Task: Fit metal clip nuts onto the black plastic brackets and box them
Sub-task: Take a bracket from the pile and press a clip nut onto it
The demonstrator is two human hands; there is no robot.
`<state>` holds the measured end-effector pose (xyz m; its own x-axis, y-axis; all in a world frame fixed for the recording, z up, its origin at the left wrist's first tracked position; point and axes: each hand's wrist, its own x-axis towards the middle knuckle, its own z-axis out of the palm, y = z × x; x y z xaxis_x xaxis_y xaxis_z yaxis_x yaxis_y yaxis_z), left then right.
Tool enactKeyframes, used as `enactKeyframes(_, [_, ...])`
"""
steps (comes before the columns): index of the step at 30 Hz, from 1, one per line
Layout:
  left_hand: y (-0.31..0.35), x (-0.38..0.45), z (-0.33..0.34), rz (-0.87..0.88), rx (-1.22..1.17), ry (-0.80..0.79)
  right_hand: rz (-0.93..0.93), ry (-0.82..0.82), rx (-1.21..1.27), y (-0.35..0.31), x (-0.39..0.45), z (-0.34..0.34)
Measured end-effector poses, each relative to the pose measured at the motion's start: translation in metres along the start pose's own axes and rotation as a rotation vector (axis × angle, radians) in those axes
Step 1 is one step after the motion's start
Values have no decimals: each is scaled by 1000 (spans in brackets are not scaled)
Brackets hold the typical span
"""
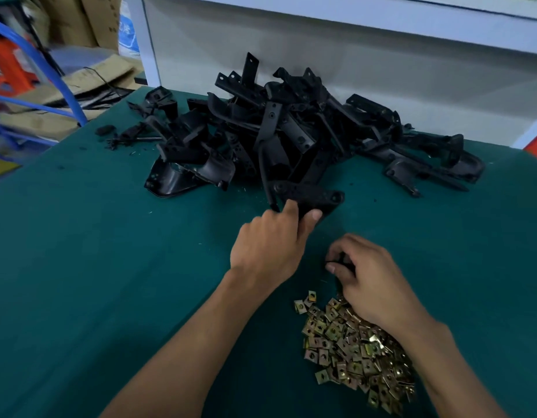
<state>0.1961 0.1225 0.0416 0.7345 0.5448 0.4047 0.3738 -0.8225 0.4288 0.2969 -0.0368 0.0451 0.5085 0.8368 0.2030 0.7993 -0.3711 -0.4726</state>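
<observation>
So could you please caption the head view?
Left hand grips a black bracket; right hand above brass clip nuts.

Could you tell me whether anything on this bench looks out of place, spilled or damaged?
Nothing looks damaged. Small black scraps and a snapped-looking black plastic fragment lie loose on the green table mat, left of the tangled heap of black plastic brackets. The brass-coloured metal clip nuts sit in a loose pile, apparently on purpose.

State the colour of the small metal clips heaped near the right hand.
Brassy yellow-gold, seen in the head view: the clips lie heaped on the green table.
</observation>
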Motion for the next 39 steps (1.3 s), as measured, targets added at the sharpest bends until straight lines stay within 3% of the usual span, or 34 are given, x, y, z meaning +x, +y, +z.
enactKeyframes(2, [2,-2,1,35,137,-20,10,80,69,4,-3,-4])
enactKeyframes(5, [10,-7,2,75,298,-37,10,326,220,11,-7,-13])
enactKeyframes(10, [15,-15,0,71,307,-43,39,578,395,16,-9,-24])
enactKeyframes(19, [18,-14,3,111,247,-102,96,620,919,6,-6,-34])
enactKeyframes(30, [19,-13,4,210,140,-63,24,545,690,-3,-10,-21])
enactKeyframes(39, [23,-14,4,234,99,-35,95,561,734,0,-11,-28])
